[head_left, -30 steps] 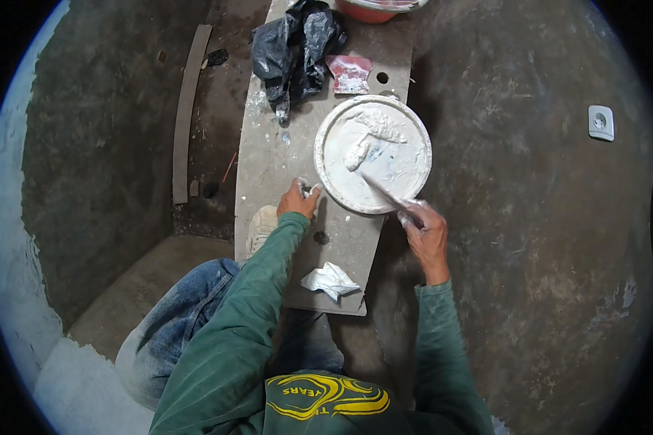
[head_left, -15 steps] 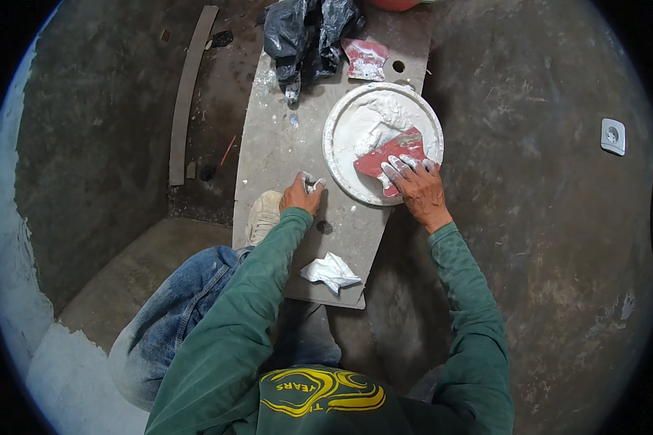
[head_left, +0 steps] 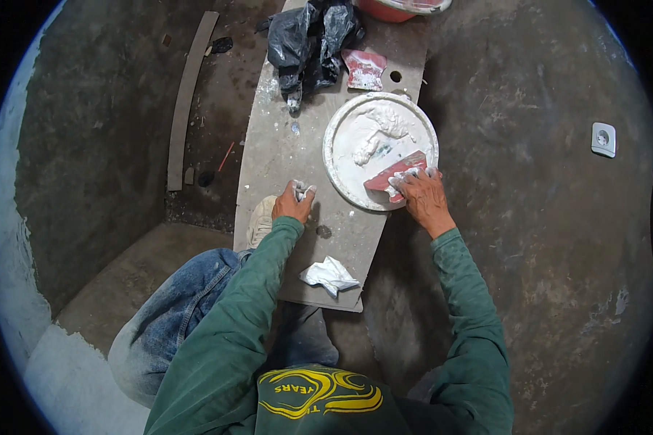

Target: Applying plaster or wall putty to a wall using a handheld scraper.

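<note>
Left of the round white tub [head_left: 328, 161], the left hand [head_left: 294, 201] is curled, its fingers smeared white; from here I can't tell whether it grips anything. It isn't bracing the tub, whose right side seems to overhang the surface [head_left: 276, 156], so a hard push could tip it. Over the tub's near right part, the red scraper [head_left: 392, 177] tilts, pinched in the right hand [head_left: 422, 194]; paste-slick fingers could let it slip into the white paste [head_left: 366, 150].
</note>
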`<state>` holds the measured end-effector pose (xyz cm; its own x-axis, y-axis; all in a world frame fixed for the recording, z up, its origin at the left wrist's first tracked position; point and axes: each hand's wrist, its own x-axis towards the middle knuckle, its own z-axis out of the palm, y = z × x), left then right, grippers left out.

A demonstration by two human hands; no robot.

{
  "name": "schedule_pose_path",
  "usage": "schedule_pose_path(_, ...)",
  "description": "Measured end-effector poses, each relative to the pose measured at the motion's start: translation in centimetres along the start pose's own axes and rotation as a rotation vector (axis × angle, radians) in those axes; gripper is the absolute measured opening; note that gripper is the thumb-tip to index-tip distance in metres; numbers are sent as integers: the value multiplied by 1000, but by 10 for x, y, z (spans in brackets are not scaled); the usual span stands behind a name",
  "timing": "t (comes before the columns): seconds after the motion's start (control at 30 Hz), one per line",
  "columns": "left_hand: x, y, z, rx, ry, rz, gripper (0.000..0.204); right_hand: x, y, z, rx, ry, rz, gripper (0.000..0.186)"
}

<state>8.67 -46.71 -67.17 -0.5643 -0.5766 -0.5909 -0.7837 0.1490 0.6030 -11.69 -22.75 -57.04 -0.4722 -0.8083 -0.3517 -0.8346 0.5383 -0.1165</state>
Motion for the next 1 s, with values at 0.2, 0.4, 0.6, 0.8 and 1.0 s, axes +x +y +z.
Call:
schedule_pose_path(0.2,-3,-5,-7,-48,46,-11,47,18,5,-17,-52,237,-140,33)
schedule_pose_path(0.4,-2,-11,-6,-73,34,-12,45,33,12,1,-48,262,-138,33)
schedule_pose_path(0.6,-2,-14,-7,-110,53,2,40,17,3,16,-59,195,-22,35)
schedule_pose_path(0.8,-10,-9,-11,-103,70,10,36,13,-6,-12,107,155,1,42)
schedule_pose_path(1.0,-9,-17,-10,-110,96,20,36,46,9,-21,-30,251,-68,39)
